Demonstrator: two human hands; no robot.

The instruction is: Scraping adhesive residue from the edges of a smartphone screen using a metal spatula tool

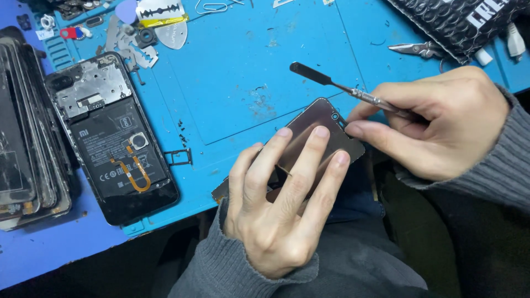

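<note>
Phone back cover (323,124), thin, glossy and brownish, is lying at the blue worktop's (232,72) front edge, right of an opened phone (113,138). Left hand (276,204) is pressing it, fingers spread flat. Right hand (441,124) is pinching a slim metal spudger (353,91); steady pressure likely helps.
</note>
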